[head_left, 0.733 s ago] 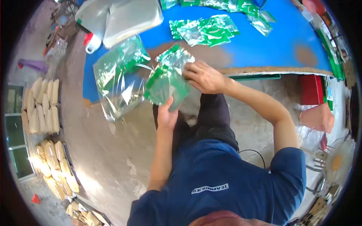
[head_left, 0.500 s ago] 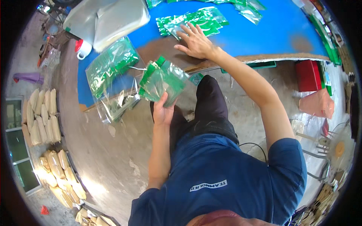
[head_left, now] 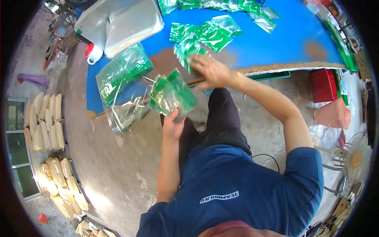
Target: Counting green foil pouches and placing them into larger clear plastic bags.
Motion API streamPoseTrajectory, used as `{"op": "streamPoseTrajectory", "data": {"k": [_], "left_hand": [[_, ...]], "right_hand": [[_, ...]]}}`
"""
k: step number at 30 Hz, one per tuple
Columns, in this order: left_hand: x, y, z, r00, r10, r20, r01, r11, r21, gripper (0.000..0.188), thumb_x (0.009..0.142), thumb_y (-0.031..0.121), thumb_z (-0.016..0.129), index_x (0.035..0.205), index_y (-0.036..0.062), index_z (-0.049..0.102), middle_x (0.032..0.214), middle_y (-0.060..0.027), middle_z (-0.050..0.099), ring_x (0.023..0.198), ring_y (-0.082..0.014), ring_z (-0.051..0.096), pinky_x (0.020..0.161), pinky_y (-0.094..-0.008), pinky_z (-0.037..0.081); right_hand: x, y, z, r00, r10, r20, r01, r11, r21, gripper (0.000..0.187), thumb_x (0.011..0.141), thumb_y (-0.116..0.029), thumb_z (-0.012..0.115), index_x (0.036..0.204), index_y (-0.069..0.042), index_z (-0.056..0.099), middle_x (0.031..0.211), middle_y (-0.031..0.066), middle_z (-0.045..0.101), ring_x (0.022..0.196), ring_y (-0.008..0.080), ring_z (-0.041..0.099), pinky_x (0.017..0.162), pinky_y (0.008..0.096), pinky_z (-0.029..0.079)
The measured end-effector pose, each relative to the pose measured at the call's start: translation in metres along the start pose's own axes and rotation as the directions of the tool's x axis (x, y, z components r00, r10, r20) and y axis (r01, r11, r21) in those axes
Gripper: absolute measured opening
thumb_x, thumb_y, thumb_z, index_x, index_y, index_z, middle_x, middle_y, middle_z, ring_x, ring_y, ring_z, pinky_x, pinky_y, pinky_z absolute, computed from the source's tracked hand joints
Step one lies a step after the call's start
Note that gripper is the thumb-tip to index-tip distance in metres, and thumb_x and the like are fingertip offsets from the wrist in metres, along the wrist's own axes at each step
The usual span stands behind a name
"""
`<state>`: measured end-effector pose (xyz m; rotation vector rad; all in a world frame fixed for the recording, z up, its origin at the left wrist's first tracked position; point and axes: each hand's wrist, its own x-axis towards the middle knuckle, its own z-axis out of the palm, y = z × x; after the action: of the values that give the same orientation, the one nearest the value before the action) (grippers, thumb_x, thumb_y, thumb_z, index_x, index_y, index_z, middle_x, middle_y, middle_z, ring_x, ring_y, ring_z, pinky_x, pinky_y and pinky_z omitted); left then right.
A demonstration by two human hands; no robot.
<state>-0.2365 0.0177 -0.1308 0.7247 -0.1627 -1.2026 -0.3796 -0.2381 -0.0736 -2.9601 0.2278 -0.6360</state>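
Just off near counter edge: stack of green packets held in left hand.
Right hand at near end of loose packets on counter; blurred, cannot tell if gripping or touching.

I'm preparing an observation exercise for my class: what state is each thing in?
Left hand, gripping
Held green-and-clear packets, bunched together
Right hand, blurred; grip unclear
Loose green-and-clear packets, overlapping
Blue tabletop, patched with brown
Red-topped white mug, upright
Clear plastic stacks, lying flat
Tan packages, piled
Fan, running or not unclear
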Motion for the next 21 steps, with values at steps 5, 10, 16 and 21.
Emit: {"op": "streamPoseTrajectory", "data": {"k": [5,10,16,21], "left_hand": [[-0.003,-0.011,0.006,0.964,-0.025,0.264,0.111,0.942,-0.317,0.069,0.086,0.012,0.073,0.146,0.0041,0.039,0.146,-0.0150,0.049,0.138,-0.0343,0.043,0.118,-0.0557,0.031],[0.020,-0.017,0.012,0.999,-0.047,0.014,0.049,0.933,-0.357,0.048,0.090,0.014,0.070,0.134,0.0044,0.053,0.134,-0.0114,0.060,0.130,-0.0322,0.051,0.114,-0.0532,0.037],[0.011,-0.022,0.016,0.997,-0.051,0.054,0.060,0.980,-0.188,0.057,0.094,0.012,0.063,0.146,0.0075,0.039,0.145,-0.0111,0.049,0.137,-0.0299,0.044,0.115,-0.0541,0.035],[-0.017,-0.018,-0.017,0.996,0.018,0.091,-0.003,0.986,-0.165,0.059,0.093,0.020,0.067,0.144,0.0047,0.042,0.146,-0.0115,0.050,0.137,-0.0308,0.045,0.118,-0.0518,0.031]], "right_hand": [[-0.014,-0.075,-0.008,0.778,0.603,0.176,-0.377,0.223,0.899,0.018,0.097,-0.015,0.062,0.111,-0.005,0.055,0.109,0.0073,0.066,0.106,0.0198,0.062,0.087,0.0326,0.049],[0.005,-0.048,-0.018,0.924,0.369,-0.102,-0.252,0.787,0.563,0.046,0.100,-0.037,0.056,0.128,0.000,0.056,0.124,0.0208,0.062,0.122,0.0319,0.055,0.104,0.0415,0.040],[0.006,0.090,-0.014,0.788,0.575,-0.223,-0.602,0.794,-0.080,0.106,0.076,-0.075,0.065,0.146,0.000,0.039,0.150,0.0340,0.034,0.141,0.0487,0.029,0.116,0.0564,0.024],[0.005,0.024,-0.027,0.903,0.373,0.211,-0.347,0.925,-0.151,0.106,0.074,-0.076,0.064,0.134,0.009,0.044,0.145,0.0346,0.037,0.139,0.0490,0.032,0.115,0.0577,0.026]]}}
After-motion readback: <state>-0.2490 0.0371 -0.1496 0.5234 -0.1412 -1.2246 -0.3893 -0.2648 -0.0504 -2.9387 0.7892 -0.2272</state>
